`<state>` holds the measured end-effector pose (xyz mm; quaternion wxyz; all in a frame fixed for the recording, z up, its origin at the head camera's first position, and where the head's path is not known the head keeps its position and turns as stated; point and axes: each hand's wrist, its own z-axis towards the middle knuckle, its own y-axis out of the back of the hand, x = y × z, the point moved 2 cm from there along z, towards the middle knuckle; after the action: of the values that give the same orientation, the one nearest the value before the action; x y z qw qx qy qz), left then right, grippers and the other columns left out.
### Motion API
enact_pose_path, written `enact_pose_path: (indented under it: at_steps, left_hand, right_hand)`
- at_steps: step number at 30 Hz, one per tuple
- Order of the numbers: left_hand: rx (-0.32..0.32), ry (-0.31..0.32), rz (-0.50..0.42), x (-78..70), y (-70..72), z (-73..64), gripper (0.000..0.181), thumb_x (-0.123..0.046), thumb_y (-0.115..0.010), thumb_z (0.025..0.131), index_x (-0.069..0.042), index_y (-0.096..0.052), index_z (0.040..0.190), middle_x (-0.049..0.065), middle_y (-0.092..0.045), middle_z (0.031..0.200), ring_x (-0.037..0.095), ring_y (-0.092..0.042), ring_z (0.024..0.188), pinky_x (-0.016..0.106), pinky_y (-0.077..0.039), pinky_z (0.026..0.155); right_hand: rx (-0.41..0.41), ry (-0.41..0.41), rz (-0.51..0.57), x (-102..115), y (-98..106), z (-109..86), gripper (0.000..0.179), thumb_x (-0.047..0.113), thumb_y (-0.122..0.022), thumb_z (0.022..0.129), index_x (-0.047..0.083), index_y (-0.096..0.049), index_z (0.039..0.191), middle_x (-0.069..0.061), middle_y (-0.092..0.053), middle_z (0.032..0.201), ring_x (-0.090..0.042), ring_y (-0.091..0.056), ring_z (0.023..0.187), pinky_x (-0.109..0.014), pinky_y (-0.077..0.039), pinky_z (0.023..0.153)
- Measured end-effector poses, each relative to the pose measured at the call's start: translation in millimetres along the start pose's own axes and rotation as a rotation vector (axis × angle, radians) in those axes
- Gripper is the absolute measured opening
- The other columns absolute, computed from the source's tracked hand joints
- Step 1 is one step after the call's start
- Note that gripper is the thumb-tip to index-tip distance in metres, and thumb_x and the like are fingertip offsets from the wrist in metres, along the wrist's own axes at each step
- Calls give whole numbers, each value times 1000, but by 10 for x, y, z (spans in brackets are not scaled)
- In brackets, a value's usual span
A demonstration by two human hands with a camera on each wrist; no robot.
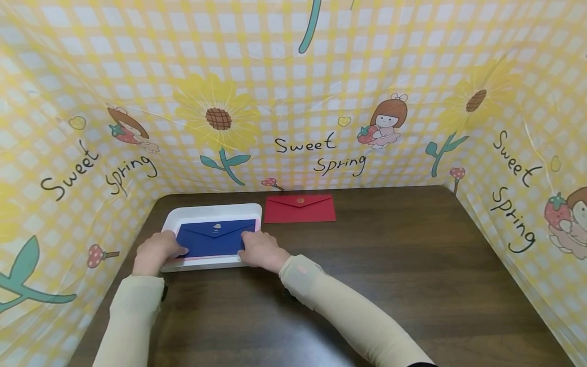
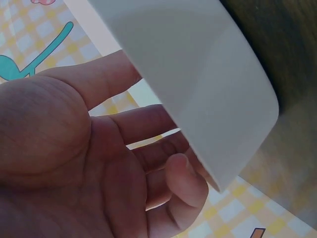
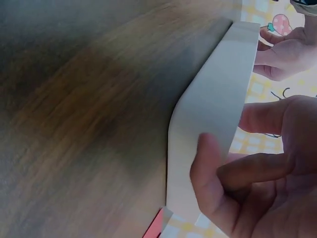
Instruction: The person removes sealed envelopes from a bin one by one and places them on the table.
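A blue envelope (image 1: 215,245) with a pointed flap lies within a shallow white tray (image 1: 213,210) at the left of the table. Pink edges show beneath the envelope; what they belong to is mostly hidden. My left hand (image 1: 158,250) holds its left end, thumb over the near corner. At the right end my right hand (image 1: 262,250) grips it between thumb and fingers. Both wrist views show fingers reaching over the rim of the tray (image 2: 218,94), (image 3: 208,104), where the fingertips are hidden. The outer fingers of each hand stay outside the tray wall.
A red envelope (image 1: 300,211) with a gold emblem lies flat just right of the tray, near the back edge of the dark wooden table (image 1: 390,265). Yellow checked cloth (image 1: 293,76) with printed figures rises behind and on both sides.
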<state>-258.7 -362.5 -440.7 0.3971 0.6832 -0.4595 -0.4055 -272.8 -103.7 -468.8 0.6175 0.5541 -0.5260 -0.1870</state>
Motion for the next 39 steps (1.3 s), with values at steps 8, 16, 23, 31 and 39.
enact_pose_path:
  at_steps: [8,16,23,31,39]
  left_hand:
    - [-8,-2,-5,3,3,13,62,-30,-76,93,22,-55,120,44,-58,115,48,-61,95,64,-51,82]
    - [-9,3,1,26,11,25,60,-31,-77,92,21,-57,118,44,-58,112,48,-61,94,64,-51,81]
    - [-9,-2,10,20,19,0,56,-27,-76,93,20,-58,117,43,-59,110,48,-62,93,63,-52,80]
    - [-14,-11,4,23,23,-26,52,-26,-75,94,19,-57,113,41,-60,107,49,-62,92,62,-52,79]
    - [-24,-21,-3,39,37,-29,56,-28,-76,92,20,-57,112,40,-60,103,48,-62,91,63,-51,79]
  right_hand:
    - [4,-37,189,-59,-4,23,34,31,-68,103,11,-68,130,-5,-70,108,-18,-66,56,-31,-53,49]
    - [-27,-43,366,-146,-16,56,44,27,-68,103,10,-62,144,-9,-71,113,-19,-62,46,-32,-54,45]
    - [-80,-32,559,-194,0,44,41,19,-71,101,7,-64,140,-12,-68,106,-22,-62,46,-38,-58,50]
    - [-194,-95,661,-245,23,53,44,11,-78,95,5,-66,138,-12,-74,113,-14,-68,62,-31,-56,48]
    - [-268,-94,649,-257,60,65,47,8,-81,91,3,-70,137,-5,-76,96,-9,-68,63,-29,-54,46]
